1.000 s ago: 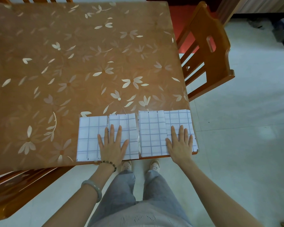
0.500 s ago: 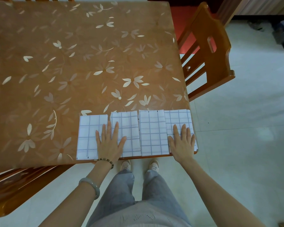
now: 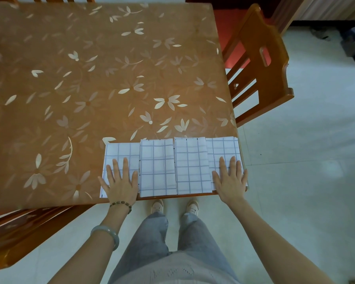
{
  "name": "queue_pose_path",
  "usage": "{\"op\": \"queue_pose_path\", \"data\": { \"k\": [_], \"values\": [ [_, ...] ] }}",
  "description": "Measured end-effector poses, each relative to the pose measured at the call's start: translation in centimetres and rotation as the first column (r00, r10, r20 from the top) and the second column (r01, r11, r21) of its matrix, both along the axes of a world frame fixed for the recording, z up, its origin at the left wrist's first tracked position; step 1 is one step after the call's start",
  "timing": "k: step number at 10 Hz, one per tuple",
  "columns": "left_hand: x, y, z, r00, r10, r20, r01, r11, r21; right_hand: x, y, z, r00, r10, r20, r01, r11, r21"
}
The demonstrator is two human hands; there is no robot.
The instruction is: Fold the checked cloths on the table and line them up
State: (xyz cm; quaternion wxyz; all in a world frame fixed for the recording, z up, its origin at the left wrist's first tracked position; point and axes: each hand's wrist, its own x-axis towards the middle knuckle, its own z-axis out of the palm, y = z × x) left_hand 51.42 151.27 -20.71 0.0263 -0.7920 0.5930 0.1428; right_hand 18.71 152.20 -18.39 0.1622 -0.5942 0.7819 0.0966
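Pressing flat, left hand on leftmost folded cloth, right hand on rightmost cloth, gripping nothing

White blue-checked cloths; orange floral table.

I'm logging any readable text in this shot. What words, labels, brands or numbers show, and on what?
None can be read.
The four folded checked cloths carry only a blue grid and small dark edge ticks.
The table cover shows only flower and leaf patterns.
The beaded bracelet and bangle bear no visible lettering.
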Motion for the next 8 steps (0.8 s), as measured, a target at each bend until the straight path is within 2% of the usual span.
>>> {"op": "queue_pose_path", "data": {
  "k": [1, 2, 3, 5, 7, 8],
  "values": [
    [-0.5, -0.5, 1.0, 1.0, -0.019, -0.015, 0.018, 0.996, -0.086, 0.9, -0.3, 1.0, 0.996, 0.079, 0.034, -0.076, 0.993, -0.086],
    [-2.3, -0.1, 1.9, 0.959, -0.285, 0.003, 0.283, 0.951, -0.121, 2.8, -0.1, 1.0, 0.966, 0.247, 0.071, -0.24, 0.966, -0.093],
    [-3.6, 0.7, 1.4, 0.892, -0.45, 0.035, 0.451, 0.892, -0.036, 4.2, 0.0, 0.0, 0.945, 0.324, 0.035, -0.324, 0.946, -0.013],
    [-3.8, 1.1, 0.6, 0.903, -0.429, 0.014, 0.424, 0.897, 0.122, 4.8, -0.6, 0.3, 0.935, 0.353, 0.026, -0.353, 0.927, 0.126],
    [-5.6, -0.9, 4.3, 0.921, -0.384, -0.057, 0.385, 0.883, 0.269, 6.5, -3.6, 3.7, 0.962, 0.249, 0.112, -0.268, 0.937, 0.222],
    [-6.0, -3.5, 7.5, 0.924, -0.376, -0.065, 0.381, 0.9, 0.212, 7.4, -6.1, 6.9, 0.974, 0.186, 0.126, -0.219, 0.911, 0.35]
  ]
}}
